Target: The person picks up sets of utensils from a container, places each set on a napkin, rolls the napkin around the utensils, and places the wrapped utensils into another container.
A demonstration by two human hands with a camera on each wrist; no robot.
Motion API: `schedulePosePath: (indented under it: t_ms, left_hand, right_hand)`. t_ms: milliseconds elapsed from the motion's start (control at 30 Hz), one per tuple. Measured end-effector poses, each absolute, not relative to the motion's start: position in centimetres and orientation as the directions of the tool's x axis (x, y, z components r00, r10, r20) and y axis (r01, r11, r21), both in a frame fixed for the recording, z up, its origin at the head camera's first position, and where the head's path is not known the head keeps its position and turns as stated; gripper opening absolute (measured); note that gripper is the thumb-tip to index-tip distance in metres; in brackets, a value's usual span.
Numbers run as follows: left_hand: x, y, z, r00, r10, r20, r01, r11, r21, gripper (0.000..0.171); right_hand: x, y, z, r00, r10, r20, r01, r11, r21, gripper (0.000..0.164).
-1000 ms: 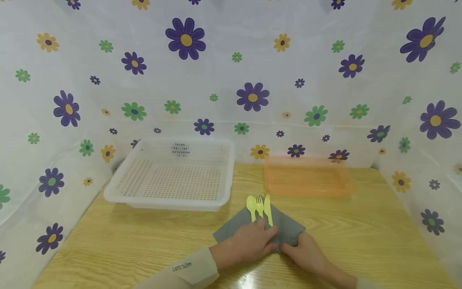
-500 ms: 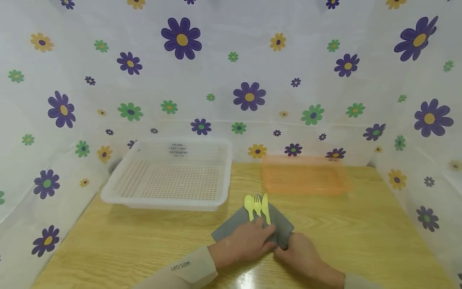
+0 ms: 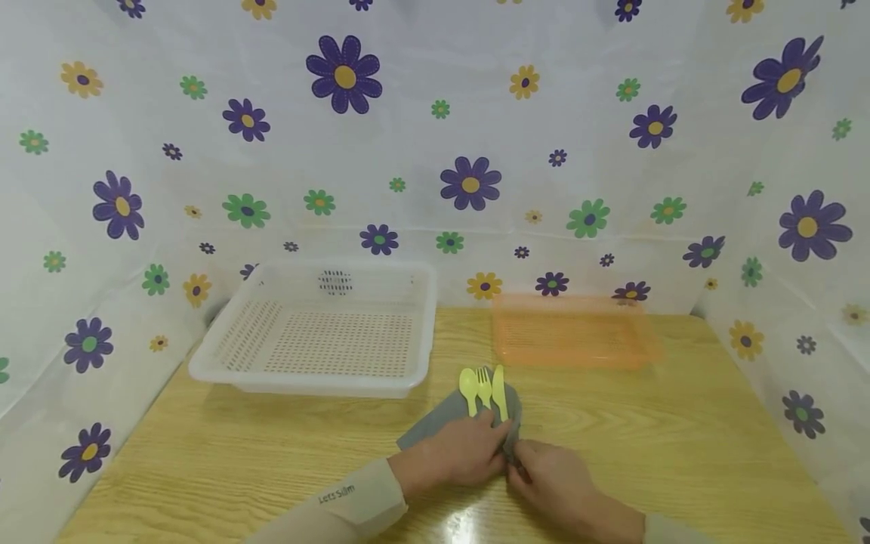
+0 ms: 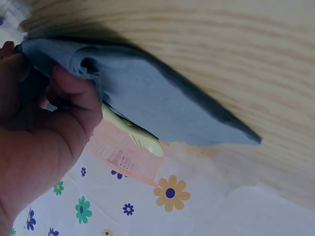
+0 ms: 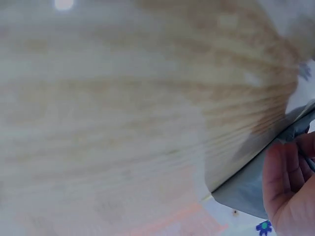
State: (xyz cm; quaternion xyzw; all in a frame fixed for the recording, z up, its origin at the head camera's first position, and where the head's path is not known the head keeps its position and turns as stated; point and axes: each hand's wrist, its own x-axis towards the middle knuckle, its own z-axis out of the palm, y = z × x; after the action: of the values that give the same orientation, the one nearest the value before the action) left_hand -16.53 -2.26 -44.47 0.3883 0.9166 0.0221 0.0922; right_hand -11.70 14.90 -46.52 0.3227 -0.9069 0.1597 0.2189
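In the head view, a grey cloth napkin lies at the front middle of the table. A yellow-green spoon, fork and knife lie side by side on it, heads away from me. Their handles are hidden under my left hand, which grips the napkin across them. The right side of the napkin is folded inward, and my right hand pinches that edge beside the left fingertips. A rolled fold of the napkin shows in the left wrist view, with a cutlery tip beyond it.
A white perforated basket stands behind to the left. To its right sits a shallow orange basket. The wooden table is bordered by a flower-patterned white sheet at the back and sides.
My right hand has drawn the napkin's right corner inward to the left, so the spread cloth there has folded up beside the knife. My left hand stays over the cutlery handles.
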Motion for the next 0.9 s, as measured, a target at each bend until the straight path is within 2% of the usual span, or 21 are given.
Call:
schedulePosePath:
  t_ms: [100, 200, 267, 333, 467, 633, 833, 900]
  left_hand:
    - [-16.8, -2.6, -44.3, -0.658, 0.731, -0.183, 0.717, 0.682, 0.144, 0.055]
    - [-17.3, -3.0, -44.1, -0.614, 0.763, -0.201, 0.737, 0.646, 0.201, 0.06]
    - [-17.8, -3.3, -43.9, -0.579, 0.792, -0.196, 0.754, 0.611, 0.242, 0.055]
    - [-18.2, -3.6, -43.8, -0.542, 0.821, -0.181, 0.774, 0.571, 0.273, 0.047]
    - [-18.7, -4.0, -43.7, -0.499, 0.853, -0.156, 0.783, 0.52, 0.342, 0.034]
    - [-19.2, -4.6, -43.7, -0.48, 0.865, -0.148, 0.745, 0.491, 0.451, 0.022]
    - [-19.7, -5.3, -44.2, -0.419, 0.907, -0.039, 0.751, 0.37, 0.547, 0.009]
    - [-19.7, -5.5, -44.2, -0.425, 0.905, -0.014, 0.733, 0.353, 0.582, 0.007]
  right_hand:
    - [-11.8, 14.9, -46.8, -0.565, -0.631, 0.531, -0.725, 0.687, 0.044, 0.012]
    - [-11.9, 14.9, -46.8, -0.471, -0.743, 0.476, -0.761, 0.615, 0.207, 0.021]
    - [-12.1, 14.9, -46.7, -0.421, -0.801, 0.426, -0.776, 0.561, 0.288, 0.025]
    - [-12.2, 14.9, -46.7, -0.38, -0.833, 0.403, -0.784, 0.521, 0.338, 0.022]
    - [-12.5, 14.9, -46.6, -0.318, -0.874, 0.368, -0.799, 0.456, 0.391, 0.02]
    - [-12.8, 14.8, -46.6, -0.28, -0.895, 0.348, -0.827, 0.409, 0.386, 0.023]
    - [-13.2, 14.6, -46.4, -0.234, -0.909, 0.346, -0.857, 0.361, 0.368, 0.019]
    - [-13.4, 14.6, -46.1, -0.226, -0.914, 0.336, -0.868, 0.345, 0.356, 0.015]
